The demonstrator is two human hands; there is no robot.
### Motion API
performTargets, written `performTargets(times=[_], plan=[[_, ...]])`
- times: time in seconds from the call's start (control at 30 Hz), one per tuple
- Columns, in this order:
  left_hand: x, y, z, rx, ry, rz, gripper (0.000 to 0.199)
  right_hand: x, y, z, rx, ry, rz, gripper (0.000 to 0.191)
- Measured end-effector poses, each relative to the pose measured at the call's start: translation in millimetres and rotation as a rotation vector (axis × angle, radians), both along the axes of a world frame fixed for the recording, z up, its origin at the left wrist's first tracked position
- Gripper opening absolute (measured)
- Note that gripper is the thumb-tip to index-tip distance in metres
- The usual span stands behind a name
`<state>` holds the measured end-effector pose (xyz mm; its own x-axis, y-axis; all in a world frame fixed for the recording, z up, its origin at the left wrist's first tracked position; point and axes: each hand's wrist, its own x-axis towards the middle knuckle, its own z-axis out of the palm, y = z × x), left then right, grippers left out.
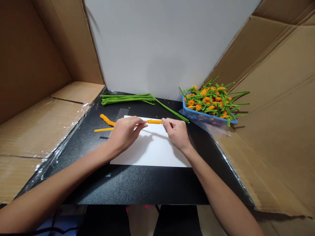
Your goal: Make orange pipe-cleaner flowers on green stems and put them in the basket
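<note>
An orange fuzzy stem (155, 122), coiled along the part between my hands, is stretched over a white sheet (147, 154). Its left part is pinched in my left hand (126, 131), and a straight orange length (103, 130) sticks out to the left of that hand. My right hand (176, 132) closes thumb and finger on the coil's right end. Beside my left hand, a thicker orange coiled piece (106, 120) shows, its right end hidden behind the hand.
Green fuzzy stems (128, 98) lie at the back of the black table (142, 186), one slanting right. A blue basket (209, 118) of orange and green pieces stands back right. Cardboard walls (278, 98) flank the table.
</note>
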<state>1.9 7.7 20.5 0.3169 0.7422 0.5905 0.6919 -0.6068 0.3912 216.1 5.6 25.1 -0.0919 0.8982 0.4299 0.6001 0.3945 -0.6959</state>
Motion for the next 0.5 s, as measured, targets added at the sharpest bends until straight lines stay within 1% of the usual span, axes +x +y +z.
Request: performTargets(times=[0.03, 0.1, 0.17, 0.23, 0.3, 0.37, 0.43, 0.5], plan=[[1.8, -1.2, 0.3, -0.062, -0.086, -0.008, 0.010, -1.2, 0.2, -1.9, -0.003, 0.086, -0.014, 0.050], [4.5, -2.2, 0.9, -0.200, -0.234, -0.040, 0.011, -2.8, 1.0, -3.6, -0.086, 0.331, 0.008, 0.050], [5.1, -0.8, 1.0, -0.314, -0.343, -0.073, 0.015, -3.7, 1.4, -2.3, -0.234, 0.601, 0.089, 0.049], [2.3, 3.8, 0.8, -0.403, -0.422, -0.139, 0.018, -4.0, 0.8, 1.2, -0.375, 0.785, 0.200, 0.047], [-4.7, 11.2, 1.6, -0.474, -0.434, -0.272, 0.021, -3.0, -0.7, 4.7, -0.474, 0.857, 0.322, 0.046], [-14.4, 19.9, 3.8, -0.531, -0.358, -0.424, 0.024, -0.7, -2.3, 6.9, -0.532, 0.865, 0.436, 0.047], [-24.0, 27.7, 7.1, -0.568, -0.308, -0.513, 0.025, 2.5, -3.4, 7.8, -0.568, 0.829, 0.546, 0.049], [-30.8, 33.0, 10.0, -0.602, -0.294, -0.576, 0.024, 5.6, -3.6, 8.4, -0.608, 0.723, 0.647, 0.051]])
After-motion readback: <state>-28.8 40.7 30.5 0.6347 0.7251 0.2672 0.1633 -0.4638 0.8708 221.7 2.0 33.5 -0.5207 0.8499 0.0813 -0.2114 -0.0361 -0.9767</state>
